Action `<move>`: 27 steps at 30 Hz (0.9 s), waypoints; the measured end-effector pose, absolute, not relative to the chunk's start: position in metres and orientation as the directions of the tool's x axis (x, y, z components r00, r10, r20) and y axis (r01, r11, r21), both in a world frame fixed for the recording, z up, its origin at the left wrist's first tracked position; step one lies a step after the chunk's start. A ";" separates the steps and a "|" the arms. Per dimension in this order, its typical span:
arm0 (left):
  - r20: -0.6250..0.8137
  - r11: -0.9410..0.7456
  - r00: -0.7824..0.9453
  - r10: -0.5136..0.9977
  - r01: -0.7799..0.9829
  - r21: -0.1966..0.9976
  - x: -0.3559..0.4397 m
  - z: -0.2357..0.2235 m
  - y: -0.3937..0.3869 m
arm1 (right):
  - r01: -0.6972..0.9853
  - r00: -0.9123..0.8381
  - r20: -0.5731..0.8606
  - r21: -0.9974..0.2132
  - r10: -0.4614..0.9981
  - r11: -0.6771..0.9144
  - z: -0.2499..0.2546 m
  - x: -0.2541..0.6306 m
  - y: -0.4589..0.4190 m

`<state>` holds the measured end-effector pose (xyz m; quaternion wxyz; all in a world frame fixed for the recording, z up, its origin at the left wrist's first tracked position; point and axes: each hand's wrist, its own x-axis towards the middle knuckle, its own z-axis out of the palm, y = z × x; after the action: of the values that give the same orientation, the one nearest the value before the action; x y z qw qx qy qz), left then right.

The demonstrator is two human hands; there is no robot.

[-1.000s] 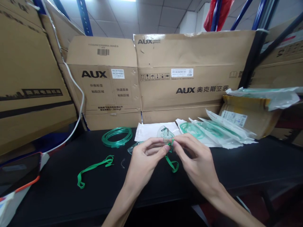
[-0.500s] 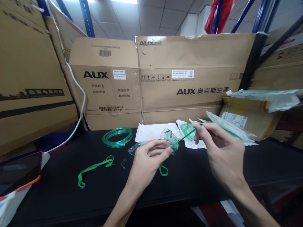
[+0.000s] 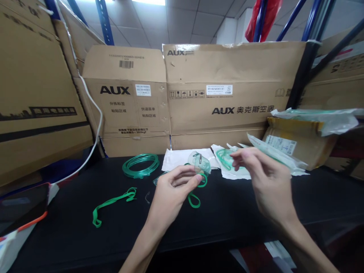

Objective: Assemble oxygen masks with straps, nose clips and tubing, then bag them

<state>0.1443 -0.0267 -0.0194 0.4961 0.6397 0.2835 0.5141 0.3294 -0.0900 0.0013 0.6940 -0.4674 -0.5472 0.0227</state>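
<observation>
My left hand (image 3: 173, 189) is closed on a clear, green-tinted oxygen mask (image 3: 202, 163) with a metal nose clip. Its fingers hide part of the mask. A green elastic strap (image 3: 203, 181) curls at the left thumb, and a loop of green band (image 3: 194, 201) hangs just below. To the right, my right hand (image 3: 260, 174) is raised with its fingers bent together and nothing visible in them. A second green strap (image 3: 113, 200) and a small clear bent piece (image 3: 147, 197) lie on the black table, left of my left hand.
A coil of green tubing (image 3: 140, 165) lies at the back left. White packets (image 3: 170, 159) lie behind the mask, some with green tubing inside. Cardboard boxes (image 3: 227, 76) wall off the back. A tablet-like device (image 3: 22, 208) and a white cable (image 3: 98, 113) are at left.
The green strap, stretched between both hands before, has left my right hand and sprung back into a curl by my left thumb. The mask has shifted slightly left.
</observation>
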 end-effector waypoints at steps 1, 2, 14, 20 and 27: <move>0.385 -0.354 0.311 0.869 -0.152 0.923 0.144 -0.018 -0.028 | 0.469 0.363 0.704 -0.704 0.610 0.534 0.001 0.328 -0.088; 0.390 -0.359 0.318 0.864 -0.154 0.921 0.143 -0.018 -0.029 | 0.442 0.318 0.661 -0.737 0.679 0.511 -0.001 0.325 -0.086; 0.324 -0.387 0.489 0.810 0.031 0.922 0.136 -0.019 -0.025 | 0.157 0.190 0.455 -0.889 0.870 0.430 -0.017 0.328 -0.062; 0.271 -0.479 0.533 0.802 0.302 0.824 0.120 -0.014 -0.017 | 0.170 0.496 0.464 -0.880 0.734 0.443 -0.013 0.362 -0.054; 0.278 -0.560 0.572 0.772 0.404 0.723 0.104 0.000 -0.015 | 0.340 0.376 0.468 -0.872 0.800 0.351 -0.009 0.364 -0.056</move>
<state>0.1043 -0.0147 -0.0004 0.3081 0.8312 0.3536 0.2986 0.3643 -0.0564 -0.0092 0.6297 -0.5396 -0.5282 0.1824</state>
